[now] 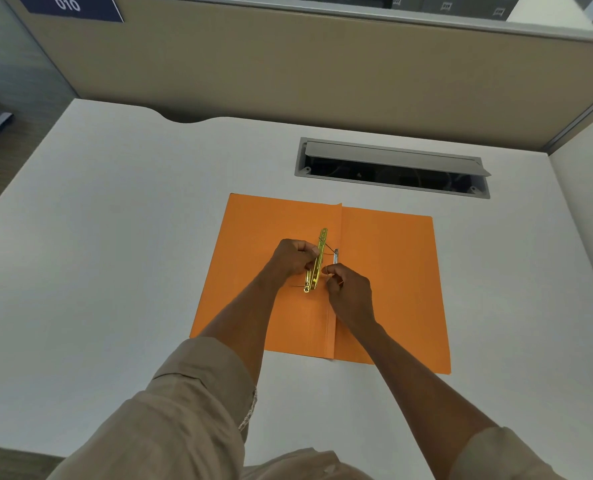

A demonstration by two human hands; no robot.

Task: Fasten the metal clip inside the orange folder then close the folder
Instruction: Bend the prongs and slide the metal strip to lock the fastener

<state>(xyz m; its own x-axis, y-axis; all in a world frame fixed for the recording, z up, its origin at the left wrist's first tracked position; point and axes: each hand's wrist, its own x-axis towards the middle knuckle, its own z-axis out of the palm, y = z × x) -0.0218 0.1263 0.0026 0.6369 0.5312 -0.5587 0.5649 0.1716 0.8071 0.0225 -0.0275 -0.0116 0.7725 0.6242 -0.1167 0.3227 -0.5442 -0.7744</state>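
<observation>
The orange folder lies open and flat on the white desk, its spine crease running down the middle. A gold metal clip bar stands tilted on the left leaf, just left of the crease. My left hand grips the bar from the left at mid-length. My right hand is on the right of the bar, fingertips pinching a thin metal prong that sticks up beside it. A second thin prong lies flat at the bar's near end.
A grey cable hatch with its lid raised is set into the desk behind the folder. A beige partition closes the far side, and another panel stands on the right. The white desk stretches wide on the left.
</observation>
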